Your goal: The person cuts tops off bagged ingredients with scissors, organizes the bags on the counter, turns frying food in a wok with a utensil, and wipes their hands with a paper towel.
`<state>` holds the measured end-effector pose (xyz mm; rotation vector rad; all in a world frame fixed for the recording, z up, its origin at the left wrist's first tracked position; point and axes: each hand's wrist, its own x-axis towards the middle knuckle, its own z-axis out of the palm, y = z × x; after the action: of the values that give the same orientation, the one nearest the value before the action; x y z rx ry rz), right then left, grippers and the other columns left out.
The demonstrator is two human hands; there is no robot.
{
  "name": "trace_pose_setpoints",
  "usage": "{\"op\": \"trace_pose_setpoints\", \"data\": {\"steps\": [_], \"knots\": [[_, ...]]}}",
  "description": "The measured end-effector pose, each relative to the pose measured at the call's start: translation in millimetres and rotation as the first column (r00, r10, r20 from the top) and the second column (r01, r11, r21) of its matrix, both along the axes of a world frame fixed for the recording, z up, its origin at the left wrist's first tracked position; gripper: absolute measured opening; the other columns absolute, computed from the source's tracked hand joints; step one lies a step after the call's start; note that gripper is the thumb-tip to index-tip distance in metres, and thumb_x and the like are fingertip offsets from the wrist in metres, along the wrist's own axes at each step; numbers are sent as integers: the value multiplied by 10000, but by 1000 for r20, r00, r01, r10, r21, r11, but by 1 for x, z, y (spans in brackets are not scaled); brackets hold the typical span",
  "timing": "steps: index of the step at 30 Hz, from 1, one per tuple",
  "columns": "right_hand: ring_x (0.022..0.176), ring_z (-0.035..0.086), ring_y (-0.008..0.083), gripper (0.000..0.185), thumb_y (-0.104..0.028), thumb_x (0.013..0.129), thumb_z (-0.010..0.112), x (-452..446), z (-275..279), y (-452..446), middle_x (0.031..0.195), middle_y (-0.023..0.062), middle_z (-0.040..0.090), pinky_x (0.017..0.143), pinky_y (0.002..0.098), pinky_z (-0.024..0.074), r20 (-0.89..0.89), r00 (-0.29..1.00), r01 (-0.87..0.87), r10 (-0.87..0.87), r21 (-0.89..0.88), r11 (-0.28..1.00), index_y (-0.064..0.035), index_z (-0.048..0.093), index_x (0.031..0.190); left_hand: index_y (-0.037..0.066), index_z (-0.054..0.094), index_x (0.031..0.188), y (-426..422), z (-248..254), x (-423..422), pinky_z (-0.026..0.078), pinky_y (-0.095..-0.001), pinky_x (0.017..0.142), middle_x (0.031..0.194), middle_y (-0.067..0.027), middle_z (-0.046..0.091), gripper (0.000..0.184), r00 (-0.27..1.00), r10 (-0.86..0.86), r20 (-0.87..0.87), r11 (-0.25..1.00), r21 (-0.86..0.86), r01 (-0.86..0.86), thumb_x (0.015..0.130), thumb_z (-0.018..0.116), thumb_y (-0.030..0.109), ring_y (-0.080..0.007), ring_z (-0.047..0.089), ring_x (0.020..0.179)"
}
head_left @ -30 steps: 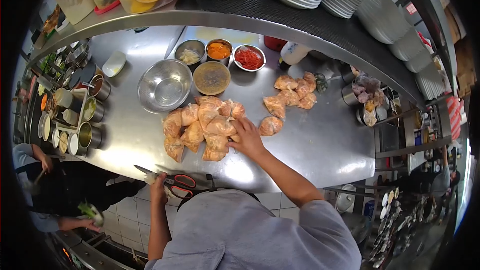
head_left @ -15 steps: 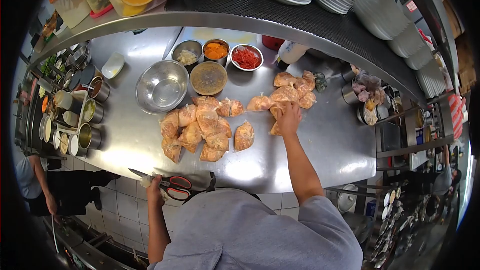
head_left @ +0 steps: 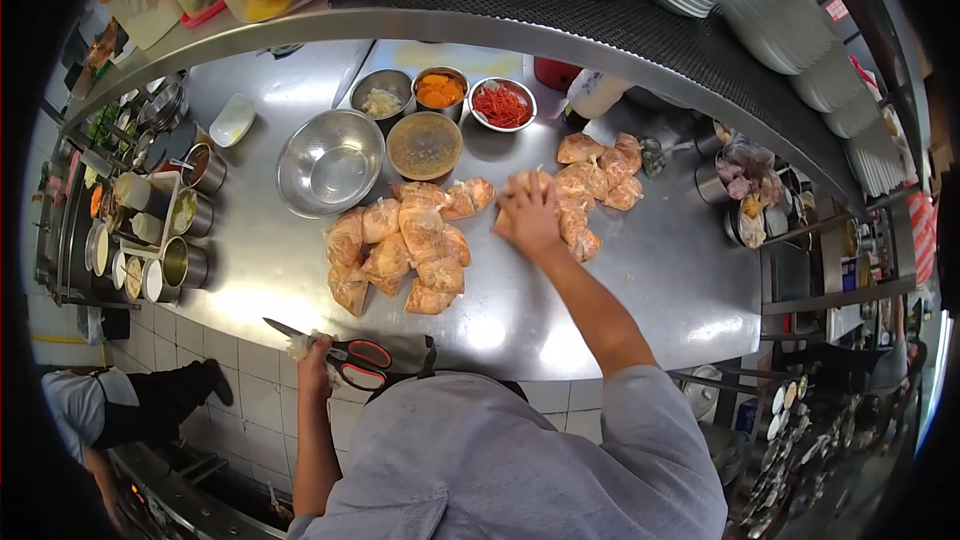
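Under my right hand [head_left: 529,215] is a plastic bag of orange food, with the fingers bent over its top. Right beside it lies the right-hand group of filled bags [head_left: 585,178]. The larger left-hand group of bags [head_left: 420,230] rests near the middle of the steel table. At the table's near edge my left hand [head_left: 315,358] is closed around a pair of scissors [head_left: 366,353] with red and black handles, its blades pointing left. Something pale and crumpled is also in that hand.
A colander [head_left: 330,162], a round tub [head_left: 424,147] and bowls of orange pieces [head_left: 440,91] and red strips [head_left: 502,105] stand behind the bags. A shelf [head_left: 480,28] with plates crosses above. Another person [head_left: 95,405] is at the lower left.
My right hand has moved from the left group to the right group, then slightly back left onto a bag. Several bags now lie in different spots. The other person has shifted; my left hand stays put.
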<state>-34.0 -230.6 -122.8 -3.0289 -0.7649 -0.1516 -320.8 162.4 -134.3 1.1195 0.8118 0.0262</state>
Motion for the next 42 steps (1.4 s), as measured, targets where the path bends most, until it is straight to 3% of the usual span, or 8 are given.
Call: {"op": "trace_pose_setpoints", "data": {"steps": [9,11,14,17,22,31,37,42], "knots": [[1300,354,372,563,-253,764,702,77,6,-5,1390,157,411,1069,517,286,236,945,204,-228,122,971,-87,520,1270,-6,598,1029,26,-23,-59,513,-320,698,911,-82,644,299,981,193,-23,980,-36,-194,830,665,207,-194,630,778],[1313,358,352,597,-304,773,702,69,-2,26,1382,155,436,1061,520,301,-155,988,45,25,426,904,-93,507,1297,9,611,976,30,-32,-68,510,-312,643,843,-63,648,248,962,273,-13,961,-40,-273,831,666,203,-180,628,702],[1318,360,364,557,-336,764,692,28,4,88,1297,102,529,1080,565,231,-174,956,-172,234,312,934,-208,532,1282,22,617,948,37,-27,-74,509,-309,639,821,-55,649,207,959,276,-69,958,-63,-280,835,659,190,-172,629,697],[1311,364,376,464,-333,817,592,20,-10,119,1307,51,543,1100,550,163,-270,963,68,16,299,952,-220,559,1265,30,615,933,43,-30,-68,513,-310,642,826,-55,652,183,971,232,-56,969,-72,-235,836,654,180,-170,635,708],[1249,430,318,387,-406,861,510,29,-22,129,1198,74,623,1051,506,215,-292,936,288,-197,313,905,-214,654,1165,12,625,1014,40,-16,-47,524,-325,679,896,-75,668,241,975,222,-5,969,-111,-221,842,636,180,-199,649,763],[1067,521,243,246,-359,865,561,11,-13,115,1028,19,645,947,561,304,-151,972,178,-180,-31,984,-212,654,1040,20,571,1082,43,-20,-26,529,-342,704,931,-85,647,298,996,91,23,989,-121,-88,834,642,169,-213,645,789],[852,602,256,216,-364,881,566,1,-7,53,789,47,654,797,429,399,-80,995,-30,52,258,966,-166,652,888,20,570,1077,53,-37,-24,524,-340,679,908,-70,634,292,996,77,36,989,-131,-71,833,641,164,-202,639,762],[795,613,380,254,-327,912,561,8,5,-8,804,176,635,675,456,465,-248,954,277,-168,515,811,-79,616,927,7,575,1090,42,-22,-23,525,-338,687,932,-81,643,319,993,106,45,989,-108,-101,836,635,190,-212,644,766]]}}
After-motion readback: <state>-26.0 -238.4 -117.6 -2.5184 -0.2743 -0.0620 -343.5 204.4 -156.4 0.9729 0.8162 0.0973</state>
